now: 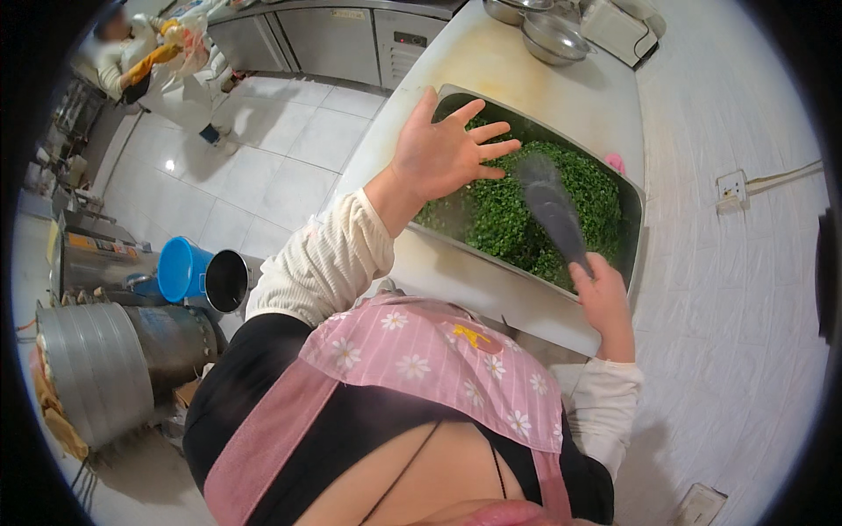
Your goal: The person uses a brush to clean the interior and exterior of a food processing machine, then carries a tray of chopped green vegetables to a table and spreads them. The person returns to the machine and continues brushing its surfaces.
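Note:
My right hand (600, 292) grips the handle of a dark grey scoop-like spatula (551, 197), blurred at its far end. The spatula's head is over finely chopped greens (503, 220), which look like chives or scallions. They are heaped in a deep rectangular metal tray (520, 268). My left hand (447, 150) is held palm up with the fingers spread, over the tray's left end, and nothing is in it. That hand and wrist hide part of the tray's left rim.
The tray stands on a white worktop (473, 52) with metal bowls (554, 39) at its far end. A white wall (710, 263) with a socket (731, 187) runs along the right. At left are a blue bucket (181, 269), large metal pots (99, 368) and another person (141, 59) wearing orange gloves.

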Tool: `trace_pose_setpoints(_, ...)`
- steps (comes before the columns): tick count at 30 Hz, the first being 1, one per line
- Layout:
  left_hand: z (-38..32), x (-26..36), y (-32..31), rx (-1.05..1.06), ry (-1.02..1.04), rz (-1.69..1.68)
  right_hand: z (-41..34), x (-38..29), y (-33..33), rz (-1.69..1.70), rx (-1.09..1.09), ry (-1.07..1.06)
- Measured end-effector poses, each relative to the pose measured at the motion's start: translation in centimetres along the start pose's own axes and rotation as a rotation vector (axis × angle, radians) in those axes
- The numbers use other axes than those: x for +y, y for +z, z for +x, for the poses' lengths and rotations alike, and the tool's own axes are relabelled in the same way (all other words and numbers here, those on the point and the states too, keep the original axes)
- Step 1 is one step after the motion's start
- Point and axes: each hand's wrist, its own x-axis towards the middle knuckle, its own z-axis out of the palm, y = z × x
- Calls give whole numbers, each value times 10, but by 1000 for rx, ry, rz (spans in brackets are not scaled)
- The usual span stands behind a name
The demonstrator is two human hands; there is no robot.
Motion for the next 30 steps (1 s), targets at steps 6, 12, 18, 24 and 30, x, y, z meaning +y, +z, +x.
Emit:
trace_pose_setpoints(6, 6, -9, -7, 39, -15, 38, 0, 8, 2, -57, -58, -16)
trace_pose_setpoints(12, 6, -10, -8, 118, 12, 4, 3, 0, 12, -304, 132, -12)
trace_pose_setpoints(18, 7, -18, -6, 226, 89, -118, 3, -11, 38, -242, -51, -89)
trace_pose_setpoints(24, 8, -22, -10, 189, 52, -139, 11, -4, 27, -280, 116, 124)
trace_pose_setpoints(30, 10, -24, -9, 216, 75, -241, 7, -3, 45, -216, 88, -100)
